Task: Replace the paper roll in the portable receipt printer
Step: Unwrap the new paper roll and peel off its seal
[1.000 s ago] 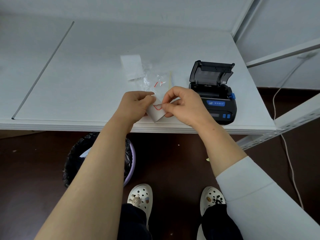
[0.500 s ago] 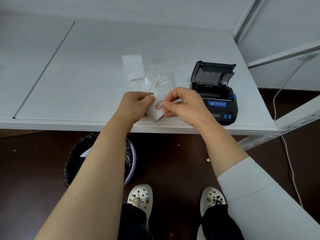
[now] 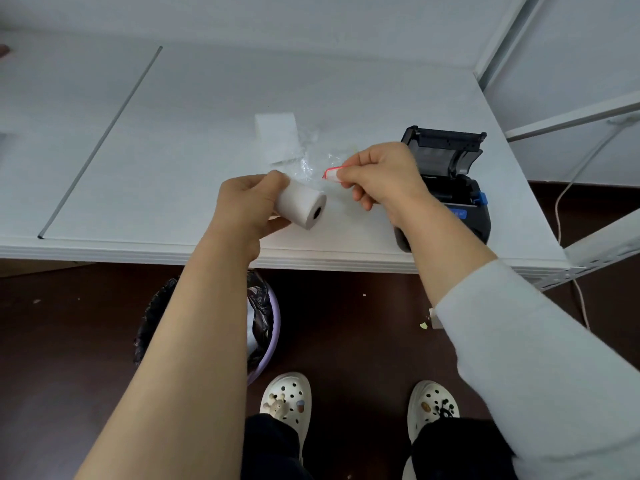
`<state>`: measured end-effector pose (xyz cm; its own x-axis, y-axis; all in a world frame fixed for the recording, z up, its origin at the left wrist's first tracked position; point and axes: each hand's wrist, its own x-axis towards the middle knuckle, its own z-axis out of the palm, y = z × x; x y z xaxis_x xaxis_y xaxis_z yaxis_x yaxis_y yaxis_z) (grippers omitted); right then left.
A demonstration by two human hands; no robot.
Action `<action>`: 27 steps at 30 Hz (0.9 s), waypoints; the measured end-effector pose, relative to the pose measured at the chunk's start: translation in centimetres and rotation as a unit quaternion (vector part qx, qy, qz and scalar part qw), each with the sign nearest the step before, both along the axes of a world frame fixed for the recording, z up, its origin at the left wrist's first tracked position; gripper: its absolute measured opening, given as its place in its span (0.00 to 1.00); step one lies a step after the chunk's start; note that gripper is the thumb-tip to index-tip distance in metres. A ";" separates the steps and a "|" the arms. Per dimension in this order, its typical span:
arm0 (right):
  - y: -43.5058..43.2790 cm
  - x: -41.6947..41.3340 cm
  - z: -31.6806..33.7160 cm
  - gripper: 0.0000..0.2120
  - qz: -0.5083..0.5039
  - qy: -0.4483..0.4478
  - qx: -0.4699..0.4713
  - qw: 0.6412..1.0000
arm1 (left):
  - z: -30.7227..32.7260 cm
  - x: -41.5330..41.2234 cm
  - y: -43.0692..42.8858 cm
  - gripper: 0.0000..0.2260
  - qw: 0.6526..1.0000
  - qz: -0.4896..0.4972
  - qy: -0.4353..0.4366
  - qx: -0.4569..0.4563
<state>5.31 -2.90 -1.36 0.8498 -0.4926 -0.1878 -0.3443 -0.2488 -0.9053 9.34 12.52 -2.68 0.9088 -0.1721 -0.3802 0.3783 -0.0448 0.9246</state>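
Paper roll [image 3: 302, 206] is gripped by the left hand [image 3: 247, 206]; a red-edged sticker [image 3: 331, 174] is pinched by right-hand fingers [image 3: 348, 174] beside the open printer [image 3: 450, 188].

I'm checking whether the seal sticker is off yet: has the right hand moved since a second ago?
Yes. The right hand, pinching the red-edged sticker, has pulled away from the paper roll, toward the open printer.
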 end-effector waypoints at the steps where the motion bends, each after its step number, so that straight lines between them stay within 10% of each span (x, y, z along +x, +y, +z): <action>1: 0.1 0.8 -0.1 0.09 0.013 0.017 -0.019 1.000 | 0.1 0.2 0.2 0.03 1.000 0.021 0.016 -0.014; 9: 0.9 5.0 -2.4 0.07 0.067 0.139 -0.217 0.964 | 0.1 0.9 0.7 0.06 0.993 0.081 0.066 -0.061; 19: 1.3 5.0 -2.1 0.28 0.056 0.183 -0.325 0.926 | 0.1 0.7 0.9 0.06 0.994 0.069 0.063 -0.056; 23: 0.8 3.8 -1.5 0.14 0.040 0.092 -0.278 0.955 | 0.3 0.4 0.8 0.05 0.995 0.054 0.059 -0.057; 27: 1.0 0.1 0.2 0.06 -0.022 -0.010 -0.032 0.999 | 0.7 -0.4 0.1 0.02 0.996 0.003 0.051 -0.066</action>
